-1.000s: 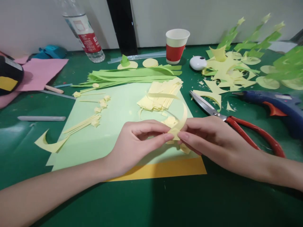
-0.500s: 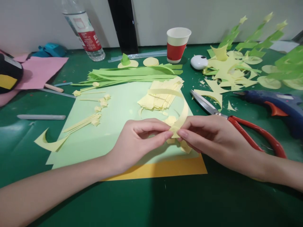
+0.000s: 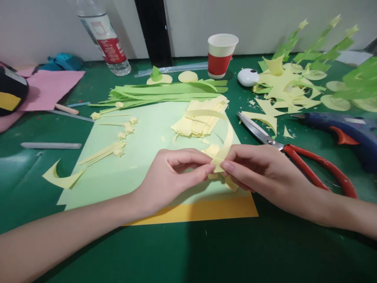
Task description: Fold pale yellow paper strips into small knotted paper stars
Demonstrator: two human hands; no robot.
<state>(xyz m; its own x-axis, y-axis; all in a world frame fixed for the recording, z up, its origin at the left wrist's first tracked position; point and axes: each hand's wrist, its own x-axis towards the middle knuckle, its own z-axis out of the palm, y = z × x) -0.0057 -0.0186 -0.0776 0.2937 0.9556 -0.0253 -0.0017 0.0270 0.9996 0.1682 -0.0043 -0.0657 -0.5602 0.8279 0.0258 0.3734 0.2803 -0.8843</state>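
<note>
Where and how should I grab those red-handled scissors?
Probably best by the red handles, coming from the near right side: the scissors lie flat with the blades pointing forward-left, away from you, and the handles nearest your right hand.

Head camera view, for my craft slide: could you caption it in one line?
Left hand and right hand pinch a curled yellow strip above pale green paper, scissors nearby.

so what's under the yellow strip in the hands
Under the strip show green paper, yellow pieces and a stack. What the strip, left hand and right hand cover can't be seen.
</note>
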